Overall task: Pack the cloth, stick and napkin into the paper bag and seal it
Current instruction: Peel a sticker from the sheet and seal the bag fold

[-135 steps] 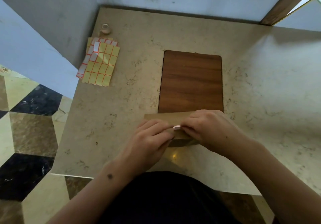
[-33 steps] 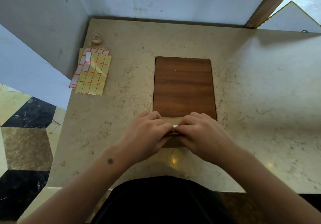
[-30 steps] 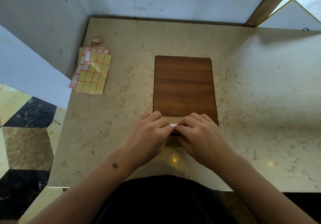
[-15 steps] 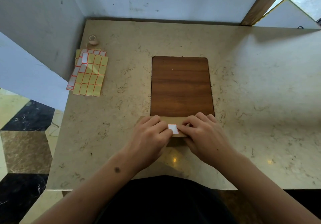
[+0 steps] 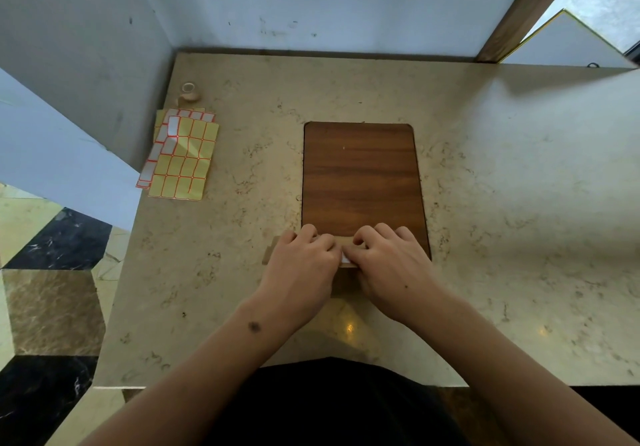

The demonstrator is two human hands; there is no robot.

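Bag: our flat brown paper bag point(image 5: 273, 253) lies folded on the beige stone surface point(image 5: 519, 203), contents hidden
Grip: left hand point(image 5: 299, 272) and right hand point(image 5: 391, 269) press its small white sticker point(image 5: 345, 259)

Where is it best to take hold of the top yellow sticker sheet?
Judging by its pose, pinch the sticker sheet at its near right corner, coming from the right. That corner lies flat on bare table, while the left side overlaps another sheet near the wall.

I take this for a home corner set up as a packing spot: a beige marble-patterned tabletop point(image 5: 502, 203) against scuffed pale blue walls point(image 5: 311, 2), polished black-and-gold stone floor tiles point(image 5: 52, 272), and yellow red-lined sticker sheets point(image 5: 183, 161) at hand.
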